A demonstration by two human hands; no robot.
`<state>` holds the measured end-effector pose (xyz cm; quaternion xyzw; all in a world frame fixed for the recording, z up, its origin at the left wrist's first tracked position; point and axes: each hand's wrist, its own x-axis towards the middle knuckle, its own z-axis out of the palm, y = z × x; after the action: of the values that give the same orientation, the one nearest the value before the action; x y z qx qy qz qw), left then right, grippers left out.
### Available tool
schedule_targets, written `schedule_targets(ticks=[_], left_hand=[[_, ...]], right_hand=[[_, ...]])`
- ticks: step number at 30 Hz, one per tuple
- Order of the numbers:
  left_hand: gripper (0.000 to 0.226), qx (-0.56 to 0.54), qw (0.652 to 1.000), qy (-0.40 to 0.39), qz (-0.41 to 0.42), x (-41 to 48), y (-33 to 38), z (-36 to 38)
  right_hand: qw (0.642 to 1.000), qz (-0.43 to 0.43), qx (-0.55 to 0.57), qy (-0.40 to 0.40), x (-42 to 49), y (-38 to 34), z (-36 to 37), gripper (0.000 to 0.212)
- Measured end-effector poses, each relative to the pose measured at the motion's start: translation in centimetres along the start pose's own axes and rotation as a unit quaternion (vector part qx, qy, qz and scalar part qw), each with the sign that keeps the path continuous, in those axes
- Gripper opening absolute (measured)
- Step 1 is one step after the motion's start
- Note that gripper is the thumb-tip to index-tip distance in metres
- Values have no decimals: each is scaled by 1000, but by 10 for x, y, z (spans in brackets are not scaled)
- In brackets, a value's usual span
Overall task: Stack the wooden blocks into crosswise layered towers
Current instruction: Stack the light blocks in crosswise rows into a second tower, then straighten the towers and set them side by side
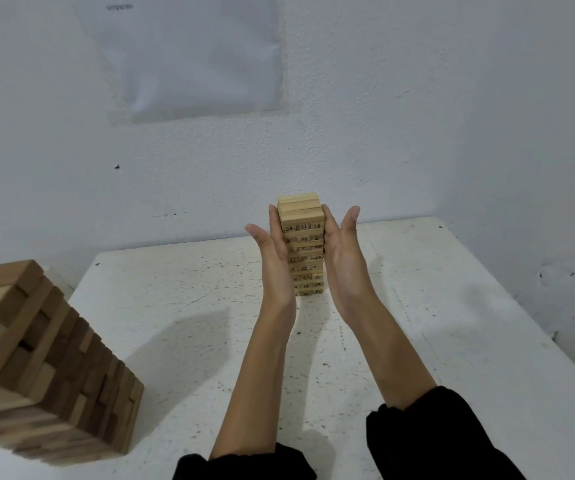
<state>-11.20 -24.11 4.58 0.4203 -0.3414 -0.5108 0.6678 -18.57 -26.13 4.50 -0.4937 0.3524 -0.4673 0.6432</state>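
A small tower of pale numbered wooden blocks stands upright near the far middle of the white table, its layers laid crosswise. My left hand lies flat against the tower's left side with straight fingers. Against the right side, my right hand presses the same way, thumb raised. Both palms hide the tower's side faces.
A larger, darker tower of wooden blocks stands at the near left of the table, close to the camera. A white wall rises behind the table with a sheet of paper on it.
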Motion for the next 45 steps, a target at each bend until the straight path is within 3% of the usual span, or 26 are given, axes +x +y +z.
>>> schedule_targets(ticks=[9,11,14,19,25,30,33,35,37,40,42,45], left_hand=[[65,8,1000,5,10,0,1,1],[66,8,1000,4,12,-1,2,2],[71,34,998,40,23,-1,-1,-6],[70,80,991,103,-31,0,-28,-34],[77,47,994,58,-76,-17,-38,-35],[101,99,993,19,-68,-22,-49,-30],[93,102,993,39,-47,-25,-46,-29],[68,112,990,80,-35,-32,-46,-29],[41,191,975,116,-3,-39,-46,-32],[38,348,931,94,64,-53,-52,-46],[40,457,880,68,115,-68,-58,-58],[45,612,773,20,163,-104,-67,-70]], right_hand=[[1000,-6,-6,1,-2,0,1,87],[1000,-15,-6,8,-3,-1,1,78],[997,-37,-15,63,-3,0,-2,59],[990,14,-21,136,-8,32,-20,62],[995,23,-48,83,-26,48,-14,60],[993,14,-105,48,-32,51,-8,57],[989,30,-120,78,-33,55,-12,55],[984,16,-135,118,-41,55,-15,49],[971,-24,-178,155,-50,58,-16,43],[946,-67,-266,172,-64,64,-19,40],[926,-84,-327,166,-73,70,-21,42],[897,-101,-405,143,-89,76,-24,45]])
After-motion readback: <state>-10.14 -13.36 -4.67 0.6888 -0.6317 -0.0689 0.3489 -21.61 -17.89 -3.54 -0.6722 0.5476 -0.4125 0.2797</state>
